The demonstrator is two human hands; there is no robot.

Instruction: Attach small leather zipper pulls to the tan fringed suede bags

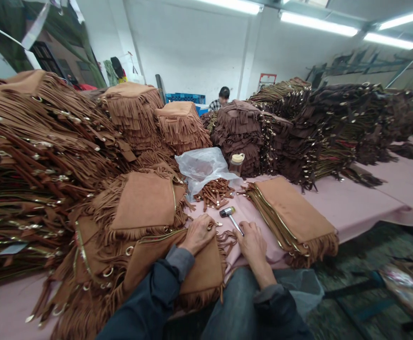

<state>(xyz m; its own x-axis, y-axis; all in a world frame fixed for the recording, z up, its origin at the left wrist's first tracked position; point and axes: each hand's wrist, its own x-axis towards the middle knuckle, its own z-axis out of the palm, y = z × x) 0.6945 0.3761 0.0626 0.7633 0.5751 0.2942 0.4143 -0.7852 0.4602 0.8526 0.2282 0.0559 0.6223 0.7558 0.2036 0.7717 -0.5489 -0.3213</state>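
My left hand [200, 232] lies curled on the top edge of a tan fringed suede bag [188, 269] that rests in front of me, its fingers pressed together near a metal ring. My right hand [252, 241] is closed around the handle of a small hammer [229, 216], whose metal head points away from me on the pink table [351, 208]. Just beyond the hammer lies a heap of short brown straps [214, 192].
Tall stacks of tan fringed bags [39, 156] rise at the left, and dark brown stacks [320, 127] at the right. A flat pile of tan bags [291, 215] lies right of my hands. A clear plastic bag [202, 166] and a jar [236, 164] stand behind. A person [222, 98] sits far back.
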